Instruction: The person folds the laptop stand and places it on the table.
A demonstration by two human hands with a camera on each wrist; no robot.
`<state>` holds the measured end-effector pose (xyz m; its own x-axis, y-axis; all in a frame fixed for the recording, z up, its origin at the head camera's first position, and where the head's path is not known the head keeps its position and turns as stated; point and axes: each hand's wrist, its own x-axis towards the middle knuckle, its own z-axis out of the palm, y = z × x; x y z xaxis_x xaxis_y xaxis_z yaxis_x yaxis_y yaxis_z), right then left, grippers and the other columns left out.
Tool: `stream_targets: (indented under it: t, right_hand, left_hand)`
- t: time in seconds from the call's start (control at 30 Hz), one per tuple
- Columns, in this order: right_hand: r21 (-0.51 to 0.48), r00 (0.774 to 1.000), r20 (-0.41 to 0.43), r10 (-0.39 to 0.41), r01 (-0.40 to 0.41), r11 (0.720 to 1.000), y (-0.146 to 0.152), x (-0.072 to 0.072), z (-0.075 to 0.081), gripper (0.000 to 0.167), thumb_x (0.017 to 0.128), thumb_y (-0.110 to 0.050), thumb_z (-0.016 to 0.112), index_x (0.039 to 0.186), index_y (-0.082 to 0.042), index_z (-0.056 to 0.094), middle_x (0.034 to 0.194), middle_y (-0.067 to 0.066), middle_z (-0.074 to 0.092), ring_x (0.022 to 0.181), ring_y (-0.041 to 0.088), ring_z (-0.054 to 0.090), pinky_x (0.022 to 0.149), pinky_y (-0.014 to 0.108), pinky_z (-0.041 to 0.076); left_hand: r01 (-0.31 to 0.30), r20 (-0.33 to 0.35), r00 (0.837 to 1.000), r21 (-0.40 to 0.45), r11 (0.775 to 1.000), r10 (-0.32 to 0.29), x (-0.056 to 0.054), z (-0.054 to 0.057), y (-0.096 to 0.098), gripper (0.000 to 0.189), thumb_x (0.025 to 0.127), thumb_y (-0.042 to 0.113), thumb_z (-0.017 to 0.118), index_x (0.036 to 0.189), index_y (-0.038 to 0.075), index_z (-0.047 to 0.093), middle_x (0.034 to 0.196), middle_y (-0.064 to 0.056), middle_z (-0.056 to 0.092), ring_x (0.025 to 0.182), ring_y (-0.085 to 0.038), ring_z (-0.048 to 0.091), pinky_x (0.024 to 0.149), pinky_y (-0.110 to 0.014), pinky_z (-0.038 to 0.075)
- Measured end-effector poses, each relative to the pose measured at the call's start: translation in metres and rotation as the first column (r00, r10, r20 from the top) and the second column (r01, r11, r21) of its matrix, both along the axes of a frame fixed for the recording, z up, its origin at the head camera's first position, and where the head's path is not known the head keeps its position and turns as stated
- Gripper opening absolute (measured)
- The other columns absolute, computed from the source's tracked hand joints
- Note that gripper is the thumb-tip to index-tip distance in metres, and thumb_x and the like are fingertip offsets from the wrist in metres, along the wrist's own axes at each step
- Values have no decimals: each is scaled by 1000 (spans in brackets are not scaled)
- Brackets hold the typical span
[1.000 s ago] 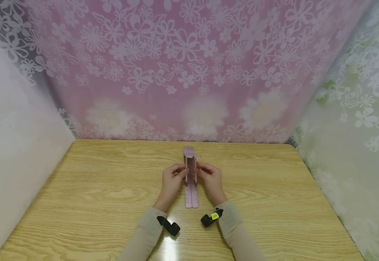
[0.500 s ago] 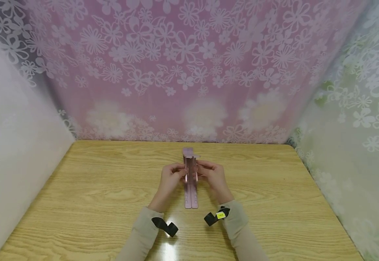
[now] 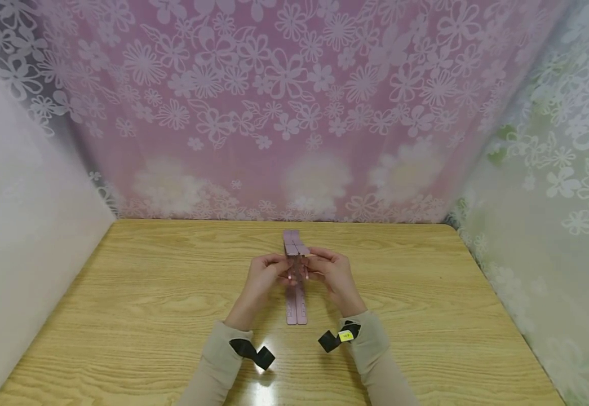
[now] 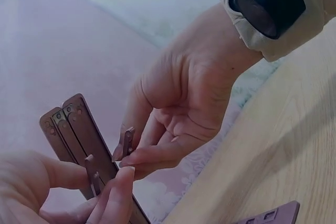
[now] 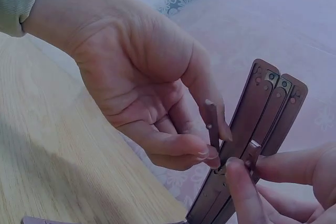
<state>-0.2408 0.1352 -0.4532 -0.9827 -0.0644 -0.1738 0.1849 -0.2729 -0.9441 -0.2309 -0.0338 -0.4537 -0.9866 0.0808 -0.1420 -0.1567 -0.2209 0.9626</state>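
Observation:
A pinkish metal folding laptop stand (image 3: 296, 313) stands at the middle of the table, its narrow double base strips pointing toward me. Its raised double upper arms (image 5: 257, 108) lie side by side with a thin gap. My left hand (image 3: 264, 276) is on the stand's left side, thumb and fingers pinching a small lug (image 5: 212, 124). On the right side, my right hand (image 3: 332, 276) pinches the matching lug (image 4: 127, 141). In the head view, the upper arms and fingers partly hide these lugs.
The wood-grain table (image 3: 172, 299) extends around the stand. Pink flowered cloth (image 3: 253, 113) hangs behind the far edge, with pale sheets at both sides. Black wrist cameras (image 3: 265, 357) jut inward from the cuffs, close over the tabletop.
The stand's upper arms have tipped toward me, so their flat faces now show at the top. My forearms have spread slightly apart, while both hands keep their pinch.

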Motion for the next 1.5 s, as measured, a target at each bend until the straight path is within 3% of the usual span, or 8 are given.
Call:
stream_targets:
  t: [0.23,0.57,0.8,1.07,1.27,1.5]
  right_hand:
    - [2,1000,-1,26,-26,1000,1,1,1,44,93,6,59,136,9,52,84,2,73,73,13,69,64,24,56]
    - [-14,998,-25,54,-54,998,0,3,3,37,94,2,61,129,14,56,89,4,73,76,13,69,68,24,57]
    - [-19,998,-13,58,-58,998,-1,4,7,39,93,2,62,129,15,55,95,5,72,77,13,70,70,24,56]
    - [-48,996,-28,83,-84,995,0,5,11,40,94,3,58,130,18,52,106,12,70,83,14,70,77,27,57]
    - [-75,998,-24,62,-63,995,0,4,12,37,95,3,53,128,21,52,112,19,67,85,18,71,80,30,57]
    - [-58,997,-29,75,-77,995,1,6,12,38,98,-2,57,128,20,52,112,15,68,87,17,71,84,33,57]
  left_hand:
    - [71,-6,997,58,996,-71,1,1,0,22,95,-2,47,106,-17,61,80,-10,64,70,-17,65,67,-32,60]
    - [119,69,988,198,973,-135,1,2,-1,23,95,-1,45,104,-16,60,79,-12,64,69,-20,65,68,-33,60]
    - [158,35,984,264,952,-173,1,1,-3,26,96,2,46,105,-14,63,82,-12,65,72,-22,64,70,-35,60]
    - [132,28,989,289,948,-146,2,5,-3,30,96,3,43,109,-19,58,80,-12,66,69,-21,64,69,-34,60]
    - [105,56,990,313,944,-129,2,8,-3,26,99,10,39,94,-6,59,79,-11,63,67,-21,64,67,-35,60]
    - [133,33,989,263,956,-146,1,7,-3,30,100,10,46,111,-16,57,81,-11,64,69,-20,64,68,-33,60]
